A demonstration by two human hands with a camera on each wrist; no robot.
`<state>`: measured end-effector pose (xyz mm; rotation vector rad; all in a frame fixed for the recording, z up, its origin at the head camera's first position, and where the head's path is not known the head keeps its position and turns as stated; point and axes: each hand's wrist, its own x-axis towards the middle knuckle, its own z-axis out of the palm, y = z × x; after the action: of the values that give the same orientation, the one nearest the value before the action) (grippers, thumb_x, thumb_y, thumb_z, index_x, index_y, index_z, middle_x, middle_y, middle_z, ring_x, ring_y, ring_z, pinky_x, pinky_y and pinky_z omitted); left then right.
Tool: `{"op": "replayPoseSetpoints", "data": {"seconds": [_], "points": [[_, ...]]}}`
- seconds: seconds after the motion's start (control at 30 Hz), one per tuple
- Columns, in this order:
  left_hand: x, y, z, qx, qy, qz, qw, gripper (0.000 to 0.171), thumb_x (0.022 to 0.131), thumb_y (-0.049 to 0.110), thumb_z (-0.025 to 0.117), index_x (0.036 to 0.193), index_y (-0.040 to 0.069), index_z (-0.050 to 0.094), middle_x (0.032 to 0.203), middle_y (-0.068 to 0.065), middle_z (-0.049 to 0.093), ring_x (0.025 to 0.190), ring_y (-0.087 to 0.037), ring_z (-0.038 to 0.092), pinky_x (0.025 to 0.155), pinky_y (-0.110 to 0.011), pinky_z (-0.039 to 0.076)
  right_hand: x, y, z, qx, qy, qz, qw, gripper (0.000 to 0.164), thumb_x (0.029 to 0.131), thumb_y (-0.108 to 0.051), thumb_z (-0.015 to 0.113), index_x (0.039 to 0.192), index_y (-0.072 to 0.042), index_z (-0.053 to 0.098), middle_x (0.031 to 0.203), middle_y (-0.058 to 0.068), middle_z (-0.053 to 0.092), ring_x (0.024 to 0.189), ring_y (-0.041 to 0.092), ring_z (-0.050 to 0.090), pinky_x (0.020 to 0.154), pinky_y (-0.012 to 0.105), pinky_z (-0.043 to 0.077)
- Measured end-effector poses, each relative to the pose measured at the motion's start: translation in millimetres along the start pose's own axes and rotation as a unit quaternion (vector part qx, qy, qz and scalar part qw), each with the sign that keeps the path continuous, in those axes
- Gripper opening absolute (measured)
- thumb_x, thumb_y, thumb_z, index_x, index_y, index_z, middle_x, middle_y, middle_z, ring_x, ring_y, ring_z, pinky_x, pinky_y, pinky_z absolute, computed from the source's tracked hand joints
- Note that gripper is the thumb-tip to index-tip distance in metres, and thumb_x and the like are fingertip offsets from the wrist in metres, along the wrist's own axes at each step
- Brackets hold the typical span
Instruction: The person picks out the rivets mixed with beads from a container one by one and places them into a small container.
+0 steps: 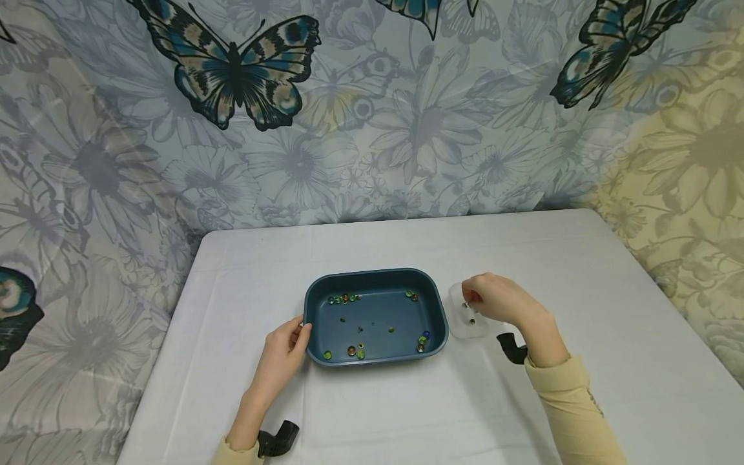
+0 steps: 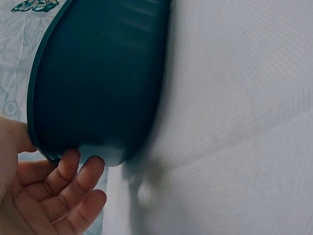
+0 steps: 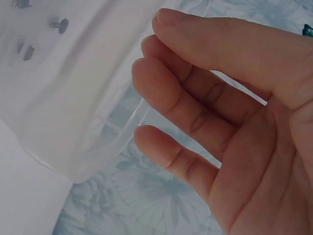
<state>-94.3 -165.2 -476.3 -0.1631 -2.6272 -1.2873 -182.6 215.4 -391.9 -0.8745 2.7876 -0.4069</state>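
head view shows a blue tray [image 1: 380, 305] on the white surface [image 1: 261, 258], with small shiny marbles [image 1: 351, 351] scattered inside it. the left hand [image 1: 283, 349] is clamped on the rim at the tray's left end. the right hand [image 1: 500, 300] is over a clear container [image 1: 467, 333], just beside the tray; its fingers are loosely bent, and i see nothing held between the tips. the two hands are well apart.

i judge the tray to be stiff and rather light, with a smooth wall, so the rim gives the surest hold; it should stay level, because the marbles may roll. these look hard and slippery, better pinched from two sides. the small studs [image 3: 60, 25] in the container seem light and hard; fingertips could take them by the head. the container itself looks thin and may slide easily.
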Motion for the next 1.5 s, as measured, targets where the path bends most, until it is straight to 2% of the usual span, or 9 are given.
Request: {"op": "replayPoseSetpoints", "data": {"seconds": [0.6, 1.5], "points": [[0.2, -0.8, -0.9, -0.005, -0.006, -0.004, 1.0, 0.027, 0.094, 0.013, 0.056, 0.111, -0.006, 0.062, 0.073, -0.004, 0.059, 0.062, -0.008, 0.05, 0.055, -0.022, 0.044, -0.7, -0.8, 0.5, -0.002, 0.015, -0.005, 1.0, 0.021, 0.076, 0.012, 0.059, 0.07, -0.008, 0.059, 0.067, -0.003, 0.053, 0.06, 0.011, 0.043, 0.056, 0.028, 0.039], [1.4, -0.1, -1.2, 0.005, 0.001, 0.005, 1.0, 0.026, 0.093, 0.013, 0.057, 0.109, -0.007, 0.063, 0.069, 0.002, 0.054, 0.058, -0.007, 0.046, 0.052, -0.022, 0.041, 0.6, -2.9, -3.6, -0.004, 0.022, 0.001, 1.0, 0.021, 0.077, 0.012, 0.058, 0.07, -0.008, 0.059, 0.066, -0.003, 0.053, 0.06, 0.011, 0.043, 0.056, 0.028, 0.039]]}}
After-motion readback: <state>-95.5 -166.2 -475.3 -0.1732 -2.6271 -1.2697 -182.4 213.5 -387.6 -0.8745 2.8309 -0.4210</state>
